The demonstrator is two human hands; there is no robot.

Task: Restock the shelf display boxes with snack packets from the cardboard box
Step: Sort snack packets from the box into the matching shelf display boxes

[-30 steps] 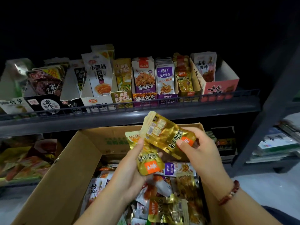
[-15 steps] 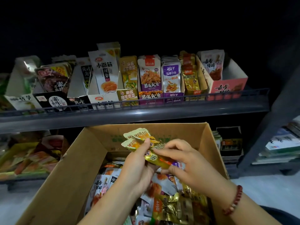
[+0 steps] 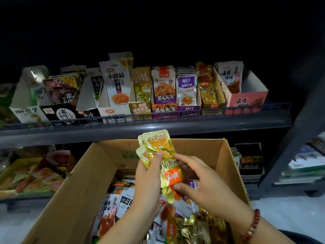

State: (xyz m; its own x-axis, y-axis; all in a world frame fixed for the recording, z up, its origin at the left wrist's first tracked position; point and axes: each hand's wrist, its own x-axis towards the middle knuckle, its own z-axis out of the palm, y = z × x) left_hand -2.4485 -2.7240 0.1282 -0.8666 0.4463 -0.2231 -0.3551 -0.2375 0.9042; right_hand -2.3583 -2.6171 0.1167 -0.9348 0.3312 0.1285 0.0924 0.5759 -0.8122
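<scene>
Both the left hand [image 3: 149, 175] and right hand [image 3: 202, 180] pinch gold fish-snack packets [image 3: 158, 150] above the cardboard box [image 3: 84, 182]; its far end is stocked, the gold display box [image 3: 210, 95] unfilled.

gold packets [image 3: 159, 152] now stacked upright in left hand [image 3: 147, 180], right hand [image 3: 198, 182] steadying them

The scene is dim, and the upper third falls into near-total black. Light from the camera side brightens the gold packets [image 3: 159, 161], which throw glare. The shelf rail [image 3: 140, 128] bows with wide-angle distortion. The left and right edges blur softly.
</scene>
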